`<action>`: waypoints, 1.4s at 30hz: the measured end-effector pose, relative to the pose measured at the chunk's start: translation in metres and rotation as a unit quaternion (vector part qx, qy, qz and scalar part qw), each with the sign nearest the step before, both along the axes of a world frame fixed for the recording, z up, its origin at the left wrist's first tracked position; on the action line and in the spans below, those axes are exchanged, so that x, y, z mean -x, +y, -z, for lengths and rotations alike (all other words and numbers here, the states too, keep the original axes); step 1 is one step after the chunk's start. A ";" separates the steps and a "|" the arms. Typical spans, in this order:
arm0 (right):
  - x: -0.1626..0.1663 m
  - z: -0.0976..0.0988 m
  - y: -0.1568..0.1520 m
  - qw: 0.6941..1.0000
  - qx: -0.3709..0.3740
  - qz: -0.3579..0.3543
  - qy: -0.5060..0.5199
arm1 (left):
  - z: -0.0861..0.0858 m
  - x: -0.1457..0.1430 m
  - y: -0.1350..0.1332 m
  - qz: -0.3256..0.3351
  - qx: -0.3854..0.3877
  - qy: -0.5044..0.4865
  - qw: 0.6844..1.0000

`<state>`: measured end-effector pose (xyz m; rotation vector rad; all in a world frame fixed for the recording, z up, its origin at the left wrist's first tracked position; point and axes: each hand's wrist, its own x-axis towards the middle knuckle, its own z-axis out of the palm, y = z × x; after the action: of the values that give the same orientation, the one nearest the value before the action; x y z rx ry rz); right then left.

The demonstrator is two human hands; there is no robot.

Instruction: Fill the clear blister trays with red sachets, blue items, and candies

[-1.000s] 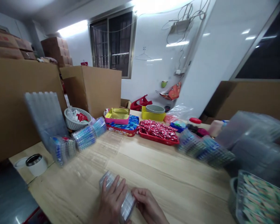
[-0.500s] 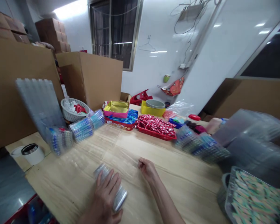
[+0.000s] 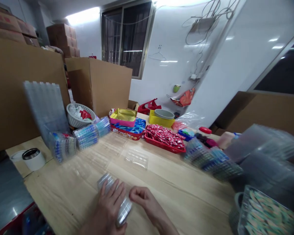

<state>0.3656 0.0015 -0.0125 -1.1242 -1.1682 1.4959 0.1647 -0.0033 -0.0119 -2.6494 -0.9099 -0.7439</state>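
Shiny stack of clear plastic trays [image 3: 125, 210] is gripped by the left hand [image 3: 108, 205] at the pale wooden table [image 3: 186, 189]; the right hand [image 3: 145, 199] curls just beside, whether holding anything I cannot tell; beyond lies a thin clear plastic tray [image 3: 138, 159]

To your left, a white cup [image 3: 35, 162] stands near the edge of the counter [image 3: 176, 187]. Ahead of you, a cardboard box [image 3: 110, 86] stands before the window [image 3: 133, 42]; farther right, an orange bag [image 3: 187, 98] hangs on the wall [image 3: 161, 76].

The plastic stack [image 3: 124, 209] is silvery, the packets [image 3: 165, 135] red-and-white.
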 end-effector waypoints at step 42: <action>0.058 -0.009 -0.058 0.997 0.027 -0.012 0.074 | 0.005 0.032 -0.037 -0.016 -0.036 -0.040 0.998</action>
<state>0.3076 -0.0565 -0.0031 -1.0204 -1.0492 1.6086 0.1323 -0.0406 -0.0165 -2.5529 -0.9243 -0.8631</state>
